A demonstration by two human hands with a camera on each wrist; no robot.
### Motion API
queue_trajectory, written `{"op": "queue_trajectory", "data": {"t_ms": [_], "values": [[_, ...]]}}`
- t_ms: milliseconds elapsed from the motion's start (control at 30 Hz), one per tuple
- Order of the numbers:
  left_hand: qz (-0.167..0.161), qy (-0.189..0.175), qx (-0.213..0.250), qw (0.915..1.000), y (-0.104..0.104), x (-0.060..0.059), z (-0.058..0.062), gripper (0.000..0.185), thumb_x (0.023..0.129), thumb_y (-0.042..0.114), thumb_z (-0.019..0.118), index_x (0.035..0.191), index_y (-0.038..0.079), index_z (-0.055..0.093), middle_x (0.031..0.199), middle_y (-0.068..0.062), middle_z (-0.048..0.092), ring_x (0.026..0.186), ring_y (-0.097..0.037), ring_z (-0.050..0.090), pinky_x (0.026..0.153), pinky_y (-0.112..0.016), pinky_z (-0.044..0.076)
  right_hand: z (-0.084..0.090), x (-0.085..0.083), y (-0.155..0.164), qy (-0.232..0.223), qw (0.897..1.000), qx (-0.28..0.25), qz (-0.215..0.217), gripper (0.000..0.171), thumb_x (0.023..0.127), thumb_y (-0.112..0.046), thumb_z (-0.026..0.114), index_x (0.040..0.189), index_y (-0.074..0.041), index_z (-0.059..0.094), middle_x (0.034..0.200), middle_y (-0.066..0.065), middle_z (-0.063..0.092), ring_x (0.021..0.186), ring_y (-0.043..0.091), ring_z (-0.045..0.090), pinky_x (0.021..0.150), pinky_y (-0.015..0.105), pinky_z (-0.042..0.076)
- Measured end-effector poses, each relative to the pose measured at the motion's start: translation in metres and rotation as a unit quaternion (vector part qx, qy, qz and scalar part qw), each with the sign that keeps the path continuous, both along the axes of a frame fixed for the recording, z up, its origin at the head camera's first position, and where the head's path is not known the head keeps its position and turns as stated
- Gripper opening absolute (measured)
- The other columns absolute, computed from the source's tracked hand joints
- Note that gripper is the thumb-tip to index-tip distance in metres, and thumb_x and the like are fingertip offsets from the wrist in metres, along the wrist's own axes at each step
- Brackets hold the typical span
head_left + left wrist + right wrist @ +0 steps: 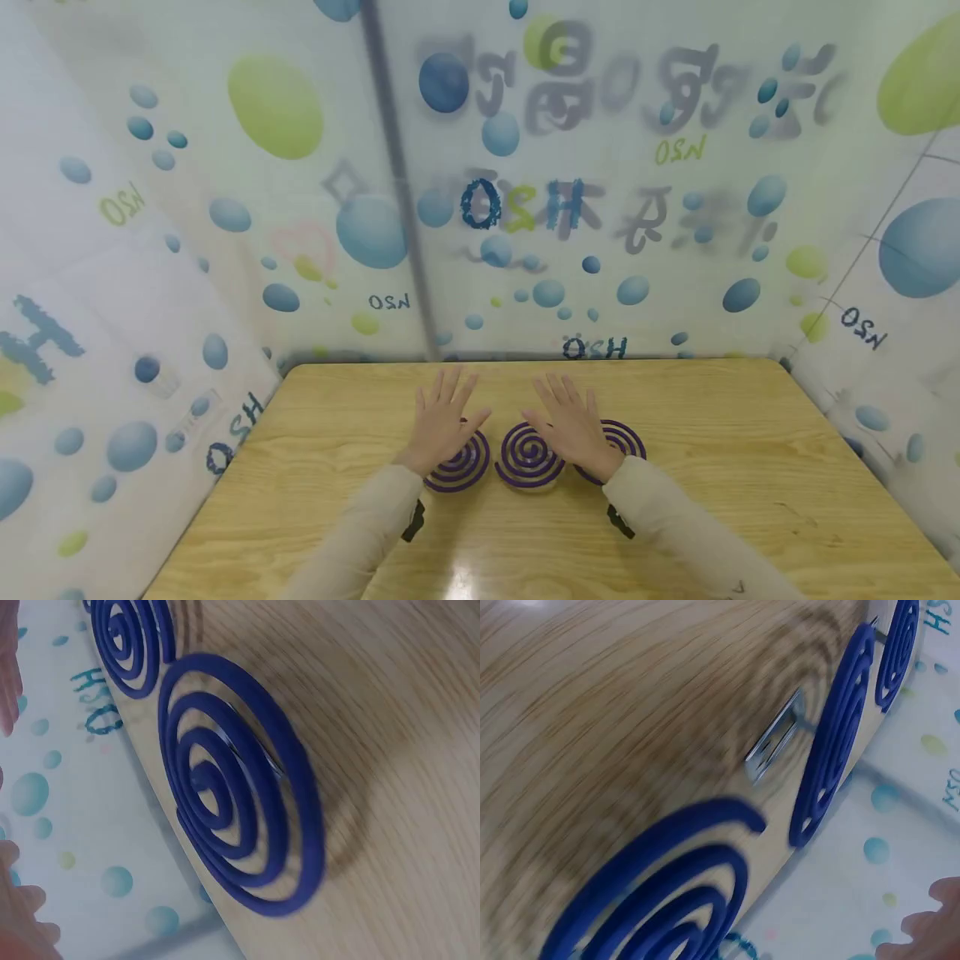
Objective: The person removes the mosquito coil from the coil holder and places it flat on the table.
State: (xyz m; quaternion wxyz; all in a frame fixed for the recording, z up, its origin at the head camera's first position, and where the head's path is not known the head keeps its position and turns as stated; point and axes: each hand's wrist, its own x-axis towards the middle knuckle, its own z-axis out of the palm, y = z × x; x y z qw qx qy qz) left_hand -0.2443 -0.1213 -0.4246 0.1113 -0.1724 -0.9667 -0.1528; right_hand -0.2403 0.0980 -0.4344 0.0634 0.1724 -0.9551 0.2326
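Observation:
Three purple spiral coils lie in a row on the wooden table (300, 467): a left coil (463, 465), a middle coil (525, 457) and a right coil (628, 435). My left hand (442, 414) is spread flat over the left coil, fingers straight and apart. My right hand (572, 422) is spread the same way between the middle and right coils. Whether the palms touch the coils is hidden. In the left wrist view a coil (240, 787) fills the frame, with another (135, 645) beyond it. The right wrist view shows a near coil (667, 900), a metal stand (776, 742) and the middle coil (840, 735).
Walls of translucent sheet printed with blue and green bubbles (375, 233) close in the table at the back and both sides. A dark vertical pole (397, 175) shows behind the back sheet. Bare wood stretches to the left, right and front of the coils.

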Motion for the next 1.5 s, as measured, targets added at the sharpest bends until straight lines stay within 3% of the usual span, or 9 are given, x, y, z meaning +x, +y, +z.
{"op": "queue_trajectory", "data": {"t_ms": [267, 400, 567, 733, 867, 967, 1133, 1267, 1500], "values": [[-0.012, 0.033, 0.026, 0.9991, -0.032, 0.003, 0.003, 0.061, 0.088, 0.043, 0.051, 0.139, 0.015, 0.034, 0.146, -0.013, 0.021, 0.133, -0.036, 0.013, 0.1, -0.066, 0.007, -0.003, -0.006, -0.027, -0.02, 0.995, -0.073, 0.062, 0.06, 0.094, -0.043, 0.039, 0.143, -0.012, 0.023, 0.148, 0.012, 0.016, 0.135, 0.029, 0.007, 0.105, 0.058, -0.002], [-0.011, 0.03, 0.047, 0.9984, -0.047, 0.008, 0.002, 0.061, 0.087, 0.04, 0.055, 0.138, 0.015, 0.035, 0.145, -0.015, 0.023, 0.132, -0.037, 0.014, 0.1, -0.066, 0.007, -0.007, -0.01, -0.041, -0.035, 0.984, -0.143, 0.099, 0.057, 0.095, -0.037, 0.039, 0.142, -0.008, 0.024, 0.147, 0.012, 0.017, 0.134, 0.029, 0.012, 0.107, 0.054, 0.008], [-0.004, 0.011, 0.125, 0.9921, -0.061, 0.011, -0.005, 0.063, 0.083, 0.032, 0.062, 0.137, 0.011, 0.037, 0.141, -0.02, 0.029, 0.128, -0.042, 0.023, 0.1, -0.064, 0.015, -0.01, -0.011, -0.056, -0.085, 0.965, -0.218, 0.116, 0.055, 0.095, -0.03, 0.043, 0.14, -0.002, 0.026, 0.145, 0.015, 0.023, 0.132, 0.03, 0.02, 0.108, 0.045, 0.019], [0.008, -0.049, 0.231, 0.9717, -0.068, 0.012, -0.018, 0.064, 0.082, 0.024, 0.065, 0.137, 0.007, 0.036, 0.135, -0.024, 0.037, 0.122, -0.043, 0.033, 0.098, -0.058, 0.027, -0.012, -0.009, -0.066, -0.137, 0.95, -0.26, 0.105, 0.052, 0.093, -0.022, 0.048, 0.136, 0.003, 0.032, 0.138, 0.02, 0.034, 0.124, 0.037, 0.033, 0.1, 0.048, 0.032], [0.038, -0.11, 0.307, 0.9446, -0.07, 0.014, -0.029, 0.061, 0.081, 0.019, 0.066, 0.133, 0.002, 0.039, 0.128, -0.028, 0.041, 0.114, -0.044, 0.041, 0.093, -0.054, 0.037, -0.019, -0.009, -0.07, -0.157, 0.941, -0.285, 0.089, 0.049, 0.091, -0.016, 0.053, 0.132, 0.005, 0.038, 0.132, 0.023, 0.041, 0.117, 0.037, 0.042, 0.093, 0.045, 0.041], [0.064, -0.147, 0.344, 0.9253, -0.069, 0.016, -0.036, 0.058, 0.08, 0.017, 0.067, 0.129, -0.001, 0.042, 0.123, -0.031, 0.042, 0.108, -0.046, 0.045, 0.087, -0.052, 0.043, -0.025, -0.009, -0.073, -0.157, 0.94, -0.293, 0.073, 0.046, 0.089, -0.014, 0.056, 0.127, 0.007, 0.042, 0.125, 0.023, 0.047, 0.112, 0.037, 0.047, 0.09, 0.043, 0.045], [0.093, -0.183, 0.367, 0.9072, -0.07, 0.022, -0.045, 0.059, 0.079, 0.016, 0.069, 0.127, -0.003, 0.041, 0.118, -0.031, 0.045, 0.105, -0.044, 0.048, 0.083, -0.048, 0.047, -0.03, -0.01, -0.079, -0.164, 0.94, -0.292, 0.057, 0.042, 0.086, -0.009, 0.058, 0.123, 0.007, 0.046, 0.121, 0.023, 0.051, 0.109, 0.036, 0.05, 0.089, 0.041, 0.045], [0.099, -0.192, 0.371, 0.903, -0.069, 0.023, -0.053, 0.062, 0.078, 0.015, 0.07, 0.127, -0.006, 0.038, 0.112, -0.03, 0.049, 0.098, -0.041, 0.053, 0.072, -0.04, 0.053, -0.032, -0.011, -0.083, -0.182, 0.942, -0.278, 0.044, 0.042, 0.086, -0.01, 0.059, 0.123, 0.005, 0.047, 0.121, 0.021, 0.051, 0.109, 0.034, 0.05, 0.089, 0.04, 0.045], [0.09, -0.191, 0.348, 0.9133, -0.065, 0.023, -0.057, 0.066, 0.077, 0.019, 0.071, 0.127, -0.006, 0.036, 0.103, -0.028, 0.052, 0.087, -0.035, 0.056, 0.054, -0.03, 0.053, -0.037, -0.012, -0.085, -0.191, 0.945, -0.262, 0.042, 0.039, 0.084, -0.006, 0.06, 0.12, 0.006, 0.05, 0.117, 0.021, 0.054, 0.105, 0.032, 0.053, 0.085, 0.036, 0.048]]}}
